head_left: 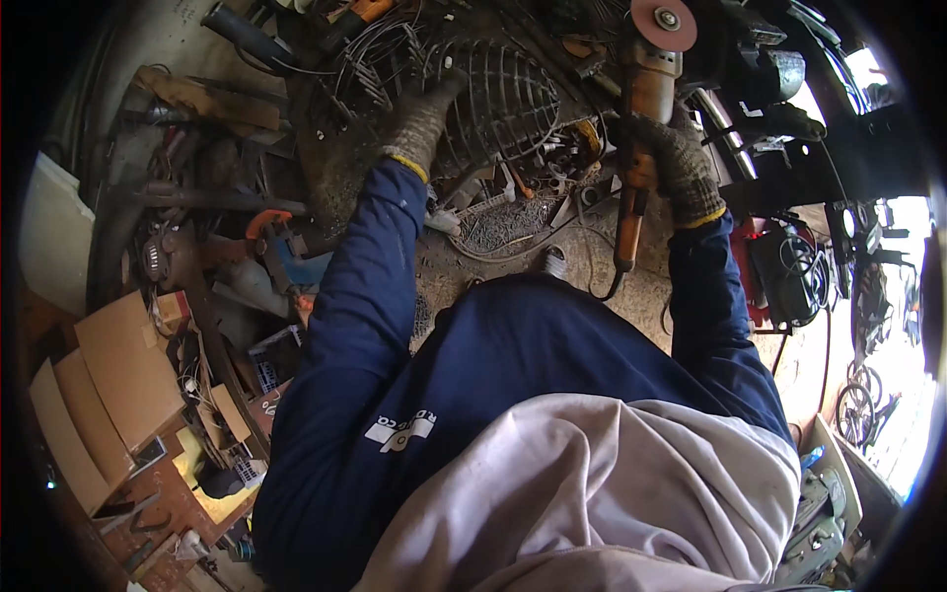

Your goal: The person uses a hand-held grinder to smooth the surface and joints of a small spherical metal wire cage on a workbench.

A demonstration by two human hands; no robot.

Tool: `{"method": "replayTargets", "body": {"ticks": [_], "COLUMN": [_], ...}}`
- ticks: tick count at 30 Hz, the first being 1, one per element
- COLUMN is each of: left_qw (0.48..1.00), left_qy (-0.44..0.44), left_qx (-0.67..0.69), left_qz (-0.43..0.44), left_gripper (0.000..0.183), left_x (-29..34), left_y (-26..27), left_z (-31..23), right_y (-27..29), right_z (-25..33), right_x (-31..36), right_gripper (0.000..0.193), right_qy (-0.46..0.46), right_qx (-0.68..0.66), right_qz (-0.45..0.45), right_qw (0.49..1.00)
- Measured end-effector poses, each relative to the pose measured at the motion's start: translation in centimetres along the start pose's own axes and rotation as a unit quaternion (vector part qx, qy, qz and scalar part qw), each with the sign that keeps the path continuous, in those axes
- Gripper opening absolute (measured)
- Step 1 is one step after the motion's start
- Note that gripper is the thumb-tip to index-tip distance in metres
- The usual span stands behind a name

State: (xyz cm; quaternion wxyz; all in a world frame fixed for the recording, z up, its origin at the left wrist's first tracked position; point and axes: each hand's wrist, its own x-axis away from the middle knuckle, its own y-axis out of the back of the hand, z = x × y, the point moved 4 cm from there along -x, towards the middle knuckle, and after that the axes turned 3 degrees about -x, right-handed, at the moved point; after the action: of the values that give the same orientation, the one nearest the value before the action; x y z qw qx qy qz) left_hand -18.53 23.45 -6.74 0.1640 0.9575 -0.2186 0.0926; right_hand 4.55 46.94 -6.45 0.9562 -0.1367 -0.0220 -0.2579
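Note:
My right hand (683,170), in a dirty knit work glove with a yellow cuff edge, is wrapped round the body of an angle grinder (651,91). Its orange and grey body points away from me, with a reddish disc (663,22) at the far end and the cord leaving the near end. My left hand (422,126), gloved the same way, is at the left side of a rounded cage of dark metal bars (505,91) and appears to grip it. Some of its fingers are hard to make out against the dark bars. The disc is to the right of the cage, apart from it.
Tangled wire (380,64) and scrap metal lie beyond my left hand. A tray of small metal pieces (505,225) sits on the floor before me. A blue vise-like tool (294,259) and cardboard boxes (123,370) are at left; a machine with coiled cable (789,271) stands at right.

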Motion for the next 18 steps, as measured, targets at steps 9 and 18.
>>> {"method": "replayTargets", "body": {"ticks": [9, 18], "left_qw": [0.951, 0.792], "left_qy": [-0.105, -0.175], "left_qx": [0.289, 0.546], "left_qz": [-0.039, -0.211], "left_gripper": [0.058, 0.039], "left_x": [7.7, 14.6], "left_y": [4.6, 13.3], "left_z": [1.8, -0.3], "right_y": [-0.6, -6.4], "right_z": [0.6, -2.0], "right_x": [-3.5, -8.9], "right_gripper": [0.041, 0.03], "right_qy": [-0.006, -0.16], "right_qx": [0.042, 0.085], "right_qz": [0.014, 0.125], "right_qw": [0.999, 0.975]}}
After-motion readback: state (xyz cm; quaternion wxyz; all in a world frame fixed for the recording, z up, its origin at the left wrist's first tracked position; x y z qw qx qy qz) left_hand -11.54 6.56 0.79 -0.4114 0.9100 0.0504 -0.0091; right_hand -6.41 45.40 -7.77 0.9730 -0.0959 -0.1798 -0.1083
